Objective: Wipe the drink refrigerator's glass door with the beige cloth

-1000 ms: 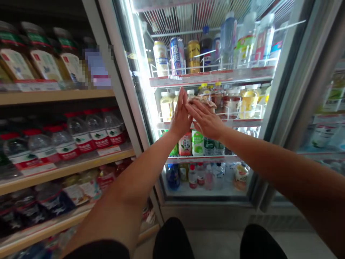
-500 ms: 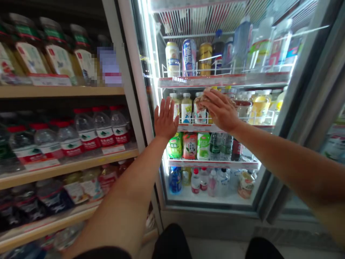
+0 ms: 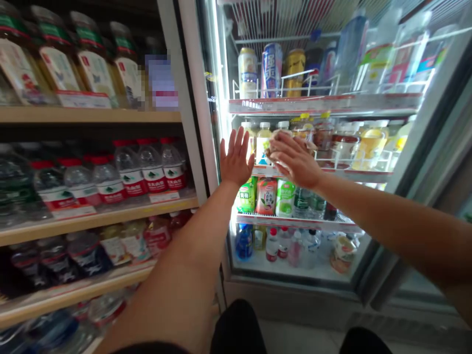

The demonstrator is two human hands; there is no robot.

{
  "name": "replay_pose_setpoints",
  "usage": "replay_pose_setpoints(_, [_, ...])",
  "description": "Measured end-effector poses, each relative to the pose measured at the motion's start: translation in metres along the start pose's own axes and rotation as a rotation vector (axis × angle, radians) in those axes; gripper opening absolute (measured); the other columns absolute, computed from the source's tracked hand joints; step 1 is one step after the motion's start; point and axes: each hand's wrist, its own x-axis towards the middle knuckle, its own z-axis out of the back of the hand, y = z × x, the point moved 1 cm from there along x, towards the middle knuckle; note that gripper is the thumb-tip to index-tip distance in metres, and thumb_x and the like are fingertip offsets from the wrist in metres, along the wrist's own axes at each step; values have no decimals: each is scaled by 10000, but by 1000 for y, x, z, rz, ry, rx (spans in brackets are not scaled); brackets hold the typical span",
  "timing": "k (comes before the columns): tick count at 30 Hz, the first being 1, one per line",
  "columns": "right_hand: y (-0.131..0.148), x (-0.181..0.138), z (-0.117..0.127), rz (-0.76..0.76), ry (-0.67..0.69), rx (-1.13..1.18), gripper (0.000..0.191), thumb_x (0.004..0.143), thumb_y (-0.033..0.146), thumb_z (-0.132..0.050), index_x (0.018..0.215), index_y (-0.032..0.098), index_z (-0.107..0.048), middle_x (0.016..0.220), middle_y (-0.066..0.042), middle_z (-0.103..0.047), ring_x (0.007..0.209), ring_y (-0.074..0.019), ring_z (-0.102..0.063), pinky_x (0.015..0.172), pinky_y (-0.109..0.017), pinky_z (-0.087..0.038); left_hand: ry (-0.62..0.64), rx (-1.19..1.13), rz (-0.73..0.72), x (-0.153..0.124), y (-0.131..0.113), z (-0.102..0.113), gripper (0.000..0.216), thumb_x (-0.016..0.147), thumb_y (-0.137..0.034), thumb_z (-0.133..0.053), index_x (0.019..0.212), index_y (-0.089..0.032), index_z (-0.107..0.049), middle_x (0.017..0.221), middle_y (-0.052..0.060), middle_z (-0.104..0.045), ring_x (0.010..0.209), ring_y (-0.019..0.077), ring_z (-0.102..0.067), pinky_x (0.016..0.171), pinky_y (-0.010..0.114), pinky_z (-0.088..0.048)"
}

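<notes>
My left hand (image 3: pixel 237 160) lies flat with fingers spread, apparently against the glass door of a lit drinks fridge. To its right, my right hand (image 3: pixel 297 162) presses a crumpled brownish-pink cloth (image 3: pixel 276 142) to the same glass. Part of the cloth hides under the palm and fingers. Behind the glass, near both hands, are a pale juice bottle (image 3: pixel 263 142) and several other bottles on the middle shelf. Below the hands stand a green carton-like drink (image 3: pixel 246 196) and a red drink pack (image 3: pixel 266 195).
On the left, wooden shelves (image 3: pixel 92 115) hold rows of bottles, including red-capped water bottles (image 3: pixel 129 169). Cans such as a blue one (image 3: pixel 272 69) stand on the fridge's upper shelf. The metal door frame (image 3: pixel 387 265) runs along the right. My knees (image 3: pixel 239 327) show at the bottom.
The right hand with the cloth has slid a little down and left across the glass, relative to the bottles behind. The left hand stays nearly in place. The view has shifted slightly.
</notes>
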Motion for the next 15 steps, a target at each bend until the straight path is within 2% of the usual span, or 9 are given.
replay_pose_setpoints(2, [-2, -1, 0, 104, 51, 39, 235, 1017, 200, -484, 1099, 261, -695, 1485, -34, -625, 1477, -267, -470, 1197, -534, -419, -5, 18, -6, -1, 0, 0, 646, 1076, -471, -312, 1662, -224, -201, 1704, 92, -265, 1608, 238, -120, 1321, 518, 0])
replay_pose_setpoints(3, [-8, 4, 3, 97, 46, 49, 251, 1002, 175, -484, 1091, 266, -700, 1475, -25, -633, 1476, -260, -471, 1202, -532, -415, -10, 30, -9, -1, 1, -1, 643, 1078, -478, -301, 1660, -222, -206, 1703, 92, -268, 1609, 233, -115, 1322, 517, -6])
replay_pose_setpoints(6, [-25, 25, 15, -67, -79, 41, 291, 956, 128, -490, 1107, 254, -704, 1480, -43, -618, 1506, -276, -421, 1228, -551, -376, -23, 62, -16, -2, 2, -1, 635, 1082, -485, -278, 1653, -212, -225, 1699, 94, -281, 1609, 210, -88, 1324, 500, -7])
replay_pose_setpoints(9, [-25, 30, 17, -170, -159, 24, 244, 968, 167, -517, 1126, 220, -695, 1516, -87, -580, 1525, -309, -383, 1242, -566, -352, -16, 77, -10, -2, 0, 1, 634, 1078, -485, -264, 1637, -186, -268, 1693, 102, -290, 1606, 202, -81, 1328, 481, 2])
replay_pose_setpoints(13, [-6, 12, 6, 13, 30, 78, 226, 1012, 205, -493, 1081, 255, -701, 1488, -47, -614, 1504, -283, -426, 1231, -555, -374, 29, 76, 15, 0, -3, 5, 693, 1085, -529, -153, 1600, -110, -353, 1690, 100, -293, 1603, 224, -12, 1324, 452, 3])
replay_pose_setpoints(15, [-8, 12, 7, 42, 62, 86, 269, 1012, 173, -465, 1084, 274, -704, 1476, -22, -626, 1492, -258, -445, 1231, -540, -376, 35, 80, 18, 0, -3, 4, 724, 1086, -536, -110, 1588, -83, -367, 1689, 97, -297, 1599, 229, 22, 1318, 444, 3])
